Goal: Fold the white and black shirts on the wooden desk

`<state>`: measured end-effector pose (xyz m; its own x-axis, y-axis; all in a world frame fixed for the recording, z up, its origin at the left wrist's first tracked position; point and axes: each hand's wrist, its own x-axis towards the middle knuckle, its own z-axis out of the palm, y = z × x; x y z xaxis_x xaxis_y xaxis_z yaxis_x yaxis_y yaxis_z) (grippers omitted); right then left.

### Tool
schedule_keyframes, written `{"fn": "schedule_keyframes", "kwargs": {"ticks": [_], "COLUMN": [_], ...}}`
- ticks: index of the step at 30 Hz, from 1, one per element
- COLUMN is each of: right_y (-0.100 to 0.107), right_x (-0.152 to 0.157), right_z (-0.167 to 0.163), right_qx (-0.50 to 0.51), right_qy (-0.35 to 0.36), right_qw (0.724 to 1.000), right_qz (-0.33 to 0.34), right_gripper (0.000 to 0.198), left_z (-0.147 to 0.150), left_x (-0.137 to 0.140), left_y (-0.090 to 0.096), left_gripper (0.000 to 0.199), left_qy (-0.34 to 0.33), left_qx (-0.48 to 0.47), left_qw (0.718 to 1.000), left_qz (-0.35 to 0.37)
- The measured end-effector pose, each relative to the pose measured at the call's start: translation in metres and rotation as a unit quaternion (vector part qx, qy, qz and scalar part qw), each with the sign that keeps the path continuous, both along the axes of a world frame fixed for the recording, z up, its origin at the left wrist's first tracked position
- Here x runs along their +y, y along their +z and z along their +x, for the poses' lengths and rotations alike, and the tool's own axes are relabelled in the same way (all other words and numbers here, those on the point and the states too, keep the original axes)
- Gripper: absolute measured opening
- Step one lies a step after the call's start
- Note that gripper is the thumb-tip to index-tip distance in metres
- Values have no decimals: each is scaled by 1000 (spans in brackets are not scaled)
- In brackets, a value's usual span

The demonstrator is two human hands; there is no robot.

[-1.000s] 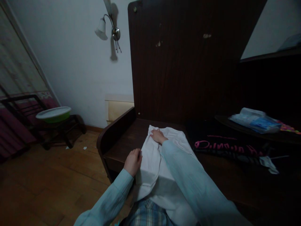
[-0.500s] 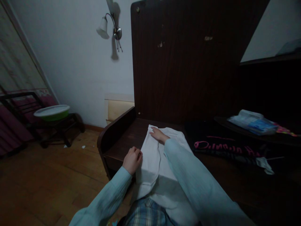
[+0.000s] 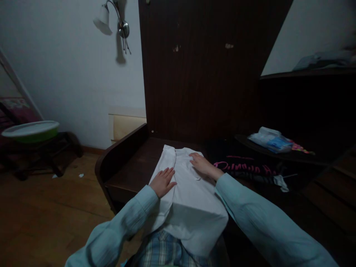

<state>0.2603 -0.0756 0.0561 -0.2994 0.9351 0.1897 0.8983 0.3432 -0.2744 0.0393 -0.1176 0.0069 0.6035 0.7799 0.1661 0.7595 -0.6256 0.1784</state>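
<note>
A white cloth garment (image 3: 185,189) lies on a dark wooden surface (image 3: 128,168), its near part hanging over the front edge towards my lap. A strip along its left side is folded inward. My left hand (image 3: 163,181) rests flat on that folded strip, fingers stretched out. On the garment's upper right part lies my right hand (image 3: 204,165), its fingers extended and touching the fabric. Neither hand grips anything. What kind of garment it is cannot be made out.
Right of the garment is a black cloth item with pink lettering (image 3: 244,168). Behind it lies a blue-and-white plastic packet (image 3: 272,140). A raised wooden side (image 3: 119,152) bounds the surface on the left. A green basin (image 3: 36,135) stands on a dark chair.
My left hand has opened and moved onto the folded strip. My right hand has shifted right, away from the strip's top corner. The view has turned right.
</note>
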Motion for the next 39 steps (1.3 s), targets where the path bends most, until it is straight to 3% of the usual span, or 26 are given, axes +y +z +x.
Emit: {"fn": "schedule_keyframes", "kwargs": {"ticks": [3,8,13,16,20,27,31,34,37,39], "right_y": [-15,-29,-29,-25,-18,-16,-13,-6,0,0], "right_x": [-7,-12,-3,8,18,23,24,19,11,8], "right_z": [10,8,-5,-11,-11,-1,-13,-35,-60,-72], "right_qx": [-31,-51,-3,35,70,75,70,48,9,6], "right_qy": [4,-52,-94,-151,-230,-217,-217,-190,-140,-103], "right_qw": [999,995,995,988,969,966,969,980,990,995], "right_qz": [-21,-71,-42,-18,-58,-118,-91,-41,0,-10], "right_gripper": [44,50,46,46,52,19,19,24,26,21], "left_z": [-9,-42,-61,-48,-14,21,21,19,17,17], "left_x": [1,9,21,27,33,38,40,50,71,86], "left_y": [-1,5,14,19,21,15,9,8,14,22], "left_gripper": [51,53,48,44,42,41,44,34,35,41], "left_qy": [6,16,-32,-65,-90,-91,-92,-76,26,78], "left_qx": [-1,13,8,9,-11,-21,-54,-138,-268,-320], "left_qw": [1000,999,999,998,996,994,990,975,926,897], "left_qz": [1,-29,-39,-21,-6,-58,-88,-159,-265,-295]}}
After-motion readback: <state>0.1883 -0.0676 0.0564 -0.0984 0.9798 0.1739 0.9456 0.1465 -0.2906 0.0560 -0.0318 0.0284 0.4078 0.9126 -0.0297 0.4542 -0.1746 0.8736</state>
